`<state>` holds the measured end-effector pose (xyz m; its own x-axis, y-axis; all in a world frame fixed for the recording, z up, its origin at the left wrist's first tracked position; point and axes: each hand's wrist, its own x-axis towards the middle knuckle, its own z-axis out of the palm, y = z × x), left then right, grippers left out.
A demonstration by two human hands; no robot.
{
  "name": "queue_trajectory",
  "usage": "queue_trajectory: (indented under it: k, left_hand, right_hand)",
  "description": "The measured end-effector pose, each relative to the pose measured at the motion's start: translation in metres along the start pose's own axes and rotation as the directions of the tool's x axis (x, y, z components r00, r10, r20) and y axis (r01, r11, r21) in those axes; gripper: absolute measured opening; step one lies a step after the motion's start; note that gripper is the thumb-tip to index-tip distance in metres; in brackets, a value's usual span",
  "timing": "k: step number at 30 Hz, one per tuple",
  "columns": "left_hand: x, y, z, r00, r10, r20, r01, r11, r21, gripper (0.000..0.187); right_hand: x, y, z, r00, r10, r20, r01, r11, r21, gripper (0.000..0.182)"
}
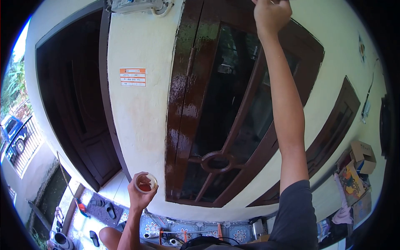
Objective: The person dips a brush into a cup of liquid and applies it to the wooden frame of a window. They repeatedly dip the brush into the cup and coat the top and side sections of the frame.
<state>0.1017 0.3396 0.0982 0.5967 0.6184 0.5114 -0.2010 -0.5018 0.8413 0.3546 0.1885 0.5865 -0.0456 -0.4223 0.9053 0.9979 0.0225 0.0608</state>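
Observation:
Low in the view, left of centre, my left hand (139, 196) is wrapped round a small clear cup (146, 182) with reddish-brown liquid in it. The cup's open top faces the camera. My right arm reaches up across a dark brown window frame (187, 112) with glass panes. At the top edge my right hand (273, 16) has its fingers curled, and their tips are partly cut off by the frame. Whatever it holds, if anything, cannot be made out.
A dark door (79, 96) stands at the left beside a wall label (133, 77). Below lie a doormat (100, 210), sandals and patterned tiles (196, 227). Cardboard boxes (363, 157) and cloth are at the right. A meter box (137, 5) hangs at the top.

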Motion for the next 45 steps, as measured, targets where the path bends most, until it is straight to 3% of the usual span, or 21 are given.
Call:
queue_trajectory:
  k: [4,6,7,8,10,11,12,14,15,16,18,19,24,27,30,34,38,40,41,43,45]
  left_hand:
    - [0.001,0.0,0.0,1.0,-0.028,0.004,0.028,0.999,-0.021,0.05]
    - [0.0,-0.002,-0.003,1.0,-0.029,-0.009,0.029,0.999,-0.015,0.05]
    - [-0.001,-0.003,-0.005,1.0,-0.013,-0.01,0.013,1.0,-0.008,0.05]
    - [-0.001,-0.004,-0.005,1.0,0.003,-0.01,-0.003,1.0,-0.001,0.05]
    - [-0.003,-0.005,-0.008,1.0,-0.009,-0.017,0.009,1.0,0.002,0.05]
    - [-0.005,-0.005,-0.01,1.0,-0.016,-0.017,0.016,1.0,0.008,0.05]
    - [-0.006,-0.006,-0.011,1.0,-0.021,-0.017,0.022,1.0,0.014,0.05]
    - [-0.007,-0.009,-0.015,0.999,-0.036,-0.034,0.037,0.999,0.036,0.051]
    - [-0.007,-0.008,-0.017,0.999,-0.034,-0.037,0.036,0.999,0.04,0.051]
    - [-0.007,-0.007,-0.019,0.998,-0.038,-0.04,0.039,0.998,0.042,0.051]
    - [-0.007,-0.005,-0.019,0.998,-0.041,-0.04,0.043,0.998,0.038,0.052]
    - [-0.007,-0.004,-0.02,0.999,-0.03,-0.038,0.032,0.999,0.042,0.051]
    - [-0.009,-0.006,-0.023,0.999,-0.009,-0.03,0.01,0.999,0.054,0.051]
    - [-0.008,-0.007,-0.022,0.999,-0.018,-0.028,0.019,0.999,0.037,0.051]
    - [-0.007,-0.009,-0.018,0.999,-0.051,-0.004,0.051,0.998,0.032,0.051]
    - [-0.009,-0.012,-0.01,0.999,-0.019,0.039,0.018,0.999,0.028,0.051]
    - [-0.008,-0.005,-0.011,0.999,-0.006,0.038,0.005,1.0,0.021,0.051]
    - [-0.007,-0.002,-0.011,0.999,-0.01,0.033,0.009,1.0,0.017,0.051]
    - [-0.006,0.0,-0.011,0.999,-0.005,0.033,0.005,1.0,0.014,0.051]
    - [-0.006,0.0,-0.012,1.0,0.001,0.031,-0.001,1.0,0.013,0.051]
    - [-0.005,-0.003,-0.009,0.999,-0.012,0.035,0.012,1.0,0.003,0.051]
  right_hand:
    - [-0.003,0.007,0.01,0.993,0.096,0.069,-0.099,0.994,0.035,0.022]
    - [0.003,0.008,0.004,0.992,-0.103,0.073,0.121,0.946,-0.3,0.025]
    - [0.004,0.005,0.005,0.999,0.045,0.025,-0.042,0.992,-0.119,0.025]
    - [0.006,0.001,0.011,0.999,0.044,0.03,-0.04,0.993,-0.109,0.025]
    - [0.003,-0.003,0.02,0.985,0.169,0.017,-0.17,0.969,0.177,0.022]
    - [0.001,-0.005,0.028,0.986,0.166,0.034,-0.169,0.964,0.206,0.022]
    - [-0.001,-0.007,0.034,0.984,0.173,0.034,-0.177,0.962,0.206,0.022]
    - [-0.003,-0.011,0.047,0.987,0.12,0.104,-0.119,0.993,-0.016,0.023]
    - [-0.006,-0.007,0.056,0.986,0.127,0.108,-0.142,0.978,0.154,0.024]
    - [-0.007,-0.002,0.059,0.987,0.124,0.106,-0.14,0.978,0.158,0.024]
    - [-0.009,0.004,0.06,0.99,-0.126,0.06,0.135,0.975,-0.178,0.024]
    - [-0.006,0.005,0.053,0.994,-0.07,0.087,0.092,0.952,-0.293,0.025]
    - [0.005,0.003,0.01,0.993,0.118,0.016,-0.116,0.986,-0.118,0.022]
    - [0.008,0.0,0.008,0.995,0.089,0.045,-0.096,0.973,0.207,0.019]
    - [0.003,-0.002,0.024,0.993,0.039,0.112,-0.05,0.994,0.096,0.021]
    - [-0.002,0.005,0.026,0.987,-0.049,0.154,0.095,0.945,-0.313,0.025]
    - [0.005,0.011,-0.009,0.992,-0.03,0.12,0.056,0.974,-0.218,0.025]
    - [0.009,0.006,-0.022,0.988,0.142,0.054,-0.12,0.95,-0.289,0.024]
    - [0.009,0.005,-0.021,0.988,0.141,0.054,-0.12,0.95,-0.287,0.024]
    - [0.008,0.001,-0.017,0.999,0.041,0.028,-0.041,0.999,-0.018,0.024]
    - [0.004,-0.004,-0.002,0.998,0.005,0.056,-0.001,0.997,-0.078,0.025]
